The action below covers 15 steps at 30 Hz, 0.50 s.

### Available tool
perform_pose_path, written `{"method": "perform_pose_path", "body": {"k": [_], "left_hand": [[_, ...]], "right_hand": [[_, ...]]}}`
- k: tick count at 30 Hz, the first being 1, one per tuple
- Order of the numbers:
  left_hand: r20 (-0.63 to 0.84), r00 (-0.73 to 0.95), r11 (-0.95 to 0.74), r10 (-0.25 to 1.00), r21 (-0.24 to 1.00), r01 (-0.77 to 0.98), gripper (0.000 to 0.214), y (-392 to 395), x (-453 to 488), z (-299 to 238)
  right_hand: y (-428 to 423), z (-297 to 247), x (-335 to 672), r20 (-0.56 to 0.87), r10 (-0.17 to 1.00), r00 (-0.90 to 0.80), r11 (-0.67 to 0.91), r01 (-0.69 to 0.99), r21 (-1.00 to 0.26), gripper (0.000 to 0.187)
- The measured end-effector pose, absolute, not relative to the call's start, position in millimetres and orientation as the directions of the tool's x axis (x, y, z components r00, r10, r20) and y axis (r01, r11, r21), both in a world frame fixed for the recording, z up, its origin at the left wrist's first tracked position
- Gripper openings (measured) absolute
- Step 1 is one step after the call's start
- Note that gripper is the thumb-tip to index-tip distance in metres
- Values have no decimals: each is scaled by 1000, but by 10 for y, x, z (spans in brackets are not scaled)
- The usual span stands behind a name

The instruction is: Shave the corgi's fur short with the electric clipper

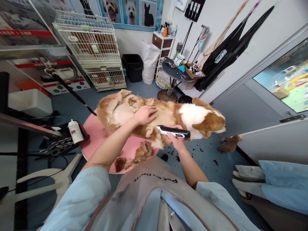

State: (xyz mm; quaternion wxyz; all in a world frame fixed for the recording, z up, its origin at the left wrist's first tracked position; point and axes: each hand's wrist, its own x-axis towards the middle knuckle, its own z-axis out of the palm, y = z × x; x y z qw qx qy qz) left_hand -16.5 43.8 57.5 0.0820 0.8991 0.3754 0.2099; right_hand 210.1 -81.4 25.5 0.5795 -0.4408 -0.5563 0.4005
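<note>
The right hand (pixel 177 139) grasps a black-and-white clipper (pixel 176 132), its fingers wrapped about the body of the tool; the left hand (pixel 146 115) grips nothing and lies spread, palm down, on the trunk of a dog (pixel 168 110). The clipper is held over the near side of the dog, its narrow end directed toward the left hand and beside a tuft of pale fur; whether the blade touches the coat cannot be told. The dog, brown and white, lies across a round pink table (pixel 92 136), hindquarters to the left, head to the right and beyond the table's edge. Its trunk is closely cropped, while longer fur remains on the legs. On the near part of the table lies a clump of cut brown fur (pixel 143 152). At the table's left, a black strap (pixel 69 91) runs down toward the dog's rear, and a white bottle (pixel 75 132) stands near a hanging chain (pixel 56 146). Dark tufts (pixel 177 158) are scattered on the floor, with a small brown animal (pixel 229 144) near the grey door (pixel 240 106). Behind the dog stand a wire cage (pixel 96 51), a black bin (pixel 132 67), a white sack (pixel 149 64) and a small dark table (pixel 172 69) bearing a box of supplies (pixel 194 71)
</note>
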Motion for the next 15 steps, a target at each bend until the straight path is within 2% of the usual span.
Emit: {"method": "perform_pose_path", "body": {"k": [2, 3, 6, 8, 12, 15], "left_hand": [[317, 632, -707, 707, 308, 637, 48, 449, -235, 597], [315, 630, -704, 710, 303, 642, 49, 450, -274, 610], [294, 618, -684, 729, 277, 675, 57, 451, -387, 643], [278, 613, -672, 740, 266, 691, 65, 460, -440, 653], [268, 602, -659, 752, 281, 698, 70, 495, -479, 635], [288, 605, -670, 742, 296, 681, 72, 511, -487, 614]], "right_hand": [[-871, 252, 2094, 312, 950, 20, 312, 38, -949, 36], [-885, 256, 2121, 324, 944, 55, 322, 41, -946, 36], [-859, 269, 2233, 333, 896, 293, 342, 19, -939, 36], [-815, 255, 2244, 307, 881, 361, 332, -7, -943, 36], [-805, 175, 2027, 293, 930, 223, 294, 26, -955, 37], [-886, 127, 1846, 309, 950, 44, 308, 27, -951, 37]]}}
